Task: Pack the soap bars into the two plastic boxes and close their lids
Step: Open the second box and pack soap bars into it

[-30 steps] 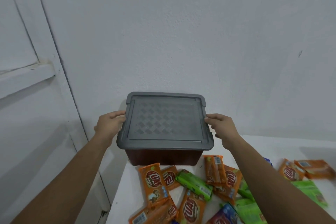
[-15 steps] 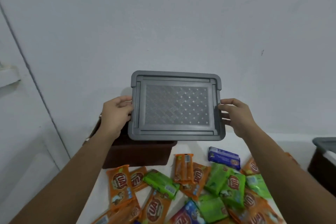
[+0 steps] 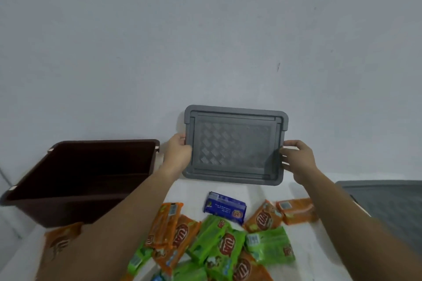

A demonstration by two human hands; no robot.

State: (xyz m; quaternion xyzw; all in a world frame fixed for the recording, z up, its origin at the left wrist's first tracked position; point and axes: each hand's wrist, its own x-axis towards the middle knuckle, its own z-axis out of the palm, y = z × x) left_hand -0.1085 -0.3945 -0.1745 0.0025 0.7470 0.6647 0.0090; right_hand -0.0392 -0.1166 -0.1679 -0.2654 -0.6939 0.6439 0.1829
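Note:
I hold a grey patterned lid (image 3: 235, 145) up in front of the wall, tilted towards me. My left hand (image 3: 177, 155) grips its left edge and my right hand (image 3: 296, 159) grips its right edge. The dark brown plastic box (image 3: 80, 180) stands uncovered at the left of the white table (image 3: 189, 191), its inside dark with nothing visible in it. A second box with its grey lid on (image 3: 388, 203) shows at the right edge. Several wrapped soap bars lie in front of me: orange ones (image 3: 164, 223), green ones (image 3: 217, 239) and a blue one (image 3: 225, 207).
A pale grey wall (image 3: 205, 41) rises directly behind the table. The table's left edge lies under the brown box, with a drop beyond it. An orange soap bar (image 3: 62, 238) lies near that left edge.
Both hands have lifted the grey lid off the brown box and carried it to the right. The box now stands uncovered at the left, and the view has swung rightwards.

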